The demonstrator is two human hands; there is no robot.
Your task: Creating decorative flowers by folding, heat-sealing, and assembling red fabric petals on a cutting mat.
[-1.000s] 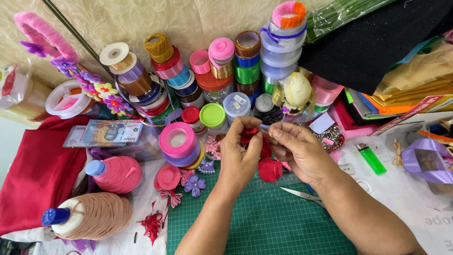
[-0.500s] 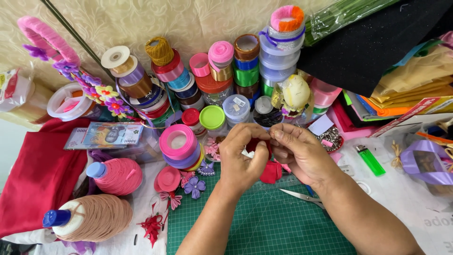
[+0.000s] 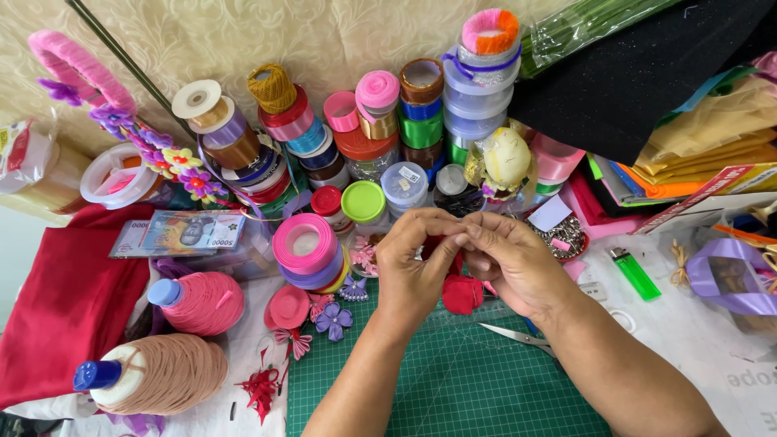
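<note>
Both hands pinching a little red ribbon piece over the green mat

Left hand (image 3: 421, 263) and right hand (image 3: 506, 263) meet fingertip to fingertip, gripping the red ribbon piece (image 3: 461, 291) above the cutting mat's (image 3: 453, 388) far edge. It looks part-folded, not finished; scissors (image 3: 518, 336) lie unused. Versus a second ago the hands sit closer together, hiding more red.

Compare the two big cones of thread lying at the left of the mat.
The pink cone is smaller and bright pink; the tan cone is bigger, pale brown, and lies nearer the camera. Both lie on their sides, with blue caps pointing left, well away from the left hand and right hand.
</note>
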